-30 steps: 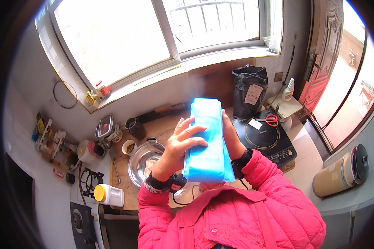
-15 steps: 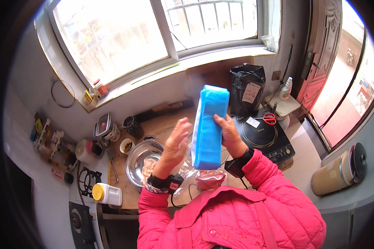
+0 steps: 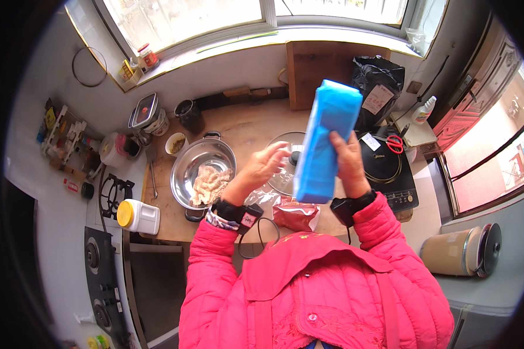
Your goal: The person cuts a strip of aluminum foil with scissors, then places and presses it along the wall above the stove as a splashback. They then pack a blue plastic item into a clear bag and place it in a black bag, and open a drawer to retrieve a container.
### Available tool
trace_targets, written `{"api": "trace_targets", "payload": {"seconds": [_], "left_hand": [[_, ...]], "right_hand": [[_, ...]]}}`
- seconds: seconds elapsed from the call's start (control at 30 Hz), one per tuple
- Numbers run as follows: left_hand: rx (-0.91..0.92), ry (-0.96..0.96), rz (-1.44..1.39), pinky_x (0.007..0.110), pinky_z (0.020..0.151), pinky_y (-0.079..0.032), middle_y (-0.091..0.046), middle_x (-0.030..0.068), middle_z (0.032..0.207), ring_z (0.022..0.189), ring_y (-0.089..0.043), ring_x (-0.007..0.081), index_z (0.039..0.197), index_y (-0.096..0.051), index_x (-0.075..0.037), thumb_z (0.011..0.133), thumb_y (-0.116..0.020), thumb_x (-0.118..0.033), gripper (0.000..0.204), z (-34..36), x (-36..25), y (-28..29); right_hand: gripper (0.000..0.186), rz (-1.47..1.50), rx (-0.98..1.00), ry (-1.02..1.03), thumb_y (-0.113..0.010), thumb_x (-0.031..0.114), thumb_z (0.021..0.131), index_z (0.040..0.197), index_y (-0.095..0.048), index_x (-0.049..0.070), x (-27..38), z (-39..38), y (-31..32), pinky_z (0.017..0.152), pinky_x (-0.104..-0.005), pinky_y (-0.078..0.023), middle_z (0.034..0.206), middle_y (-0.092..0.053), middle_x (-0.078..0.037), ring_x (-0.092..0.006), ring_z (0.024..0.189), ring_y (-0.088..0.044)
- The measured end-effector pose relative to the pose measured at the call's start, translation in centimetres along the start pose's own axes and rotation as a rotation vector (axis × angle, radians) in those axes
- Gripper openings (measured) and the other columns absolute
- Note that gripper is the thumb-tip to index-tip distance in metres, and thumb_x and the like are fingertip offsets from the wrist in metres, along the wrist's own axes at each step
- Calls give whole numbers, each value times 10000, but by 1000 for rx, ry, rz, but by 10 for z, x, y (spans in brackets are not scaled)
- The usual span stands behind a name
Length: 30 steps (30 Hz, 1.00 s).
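My right hand (image 3: 349, 166) grips the right side of a long, flat, bright blue folded bundle (image 3: 330, 134), thumb over its face; whether it is plastic or cloth I cannot tell. The bundle is tilted above the table. My left hand (image 3: 259, 174) is apart from it, its fingers stretched out with nothing in them. Behind the hands lies a round glass lid (image 3: 282, 185) with a dark knob. Left of my left hand stands a steel two-handled pot (image 3: 183, 168) holding pale, crumpled pieces (image 3: 211, 185). Nearest to me lies a red package (image 3: 297, 214) with clear plastic beside it.
The wooden table (image 3: 256, 119) also bears a small bowl (image 3: 176, 143), a dark jar (image 3: 188, 116) and a spatula (image 3: 152, 168). At right sit an induction cooker (image 3: 399, 189) and red-handled scissors (image 3: 395, 144). A yellow-capped white jug (image 3: 142, 217) stands at the left corner.
The view has tipped downward, showing more of the table and pot. Still in my right hand, the blue bundle has shifted right and tilted more. My left hand has lowered.
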<state>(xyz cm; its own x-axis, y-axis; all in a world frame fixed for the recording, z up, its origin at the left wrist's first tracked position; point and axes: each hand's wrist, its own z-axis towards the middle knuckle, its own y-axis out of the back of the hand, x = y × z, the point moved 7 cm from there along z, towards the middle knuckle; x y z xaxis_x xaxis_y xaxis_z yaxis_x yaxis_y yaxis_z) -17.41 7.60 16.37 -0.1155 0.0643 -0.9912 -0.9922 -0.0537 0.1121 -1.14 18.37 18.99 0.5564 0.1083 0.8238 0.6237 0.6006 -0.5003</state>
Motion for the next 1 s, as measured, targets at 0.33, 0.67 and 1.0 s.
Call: {"api": "trace_targets", "payload": {"seconds": [0.33, 0.67, 1.0], "left_hand": [[-185, 357, 542, 339, 793, -498, -646, 156, 1018, 880, -644, 269, 1146, -563, -8, 779, -662, -215, 433, -61, 159, 55], [-159, 147, 853, 419, 727, -487, -641, 205, 880, 859, -620, 353, 1127, -585, -76, 868, -518, -256, 322, 28, 163, 22], [7, 139, 1022, 464, 706, -472, -611, 222, 740, 766, -600, 396, 783, -644, -31, 914, -431, -331, 391, 50, 152, -3]], "right_hand": [[384, 36, -343, -73, -548, 204, 899, 1218, -443, 18, -6, -56, 121, 755, -297, -525, 1014, -599, -71, -159, 834, -616], [335, -291, -361, 115, -570, 130, 897, 1201, -469, 29, 7, -76, 128, 859, -269, -414, 1083, -561, -34, -124, 948, -516], [338, -546, -201, -29, -553, 96, 893, 1209, -473, 7, -7, -101, 118, 861, -249, -406, 1083, -572, -41, -106, 965, -505]]}}
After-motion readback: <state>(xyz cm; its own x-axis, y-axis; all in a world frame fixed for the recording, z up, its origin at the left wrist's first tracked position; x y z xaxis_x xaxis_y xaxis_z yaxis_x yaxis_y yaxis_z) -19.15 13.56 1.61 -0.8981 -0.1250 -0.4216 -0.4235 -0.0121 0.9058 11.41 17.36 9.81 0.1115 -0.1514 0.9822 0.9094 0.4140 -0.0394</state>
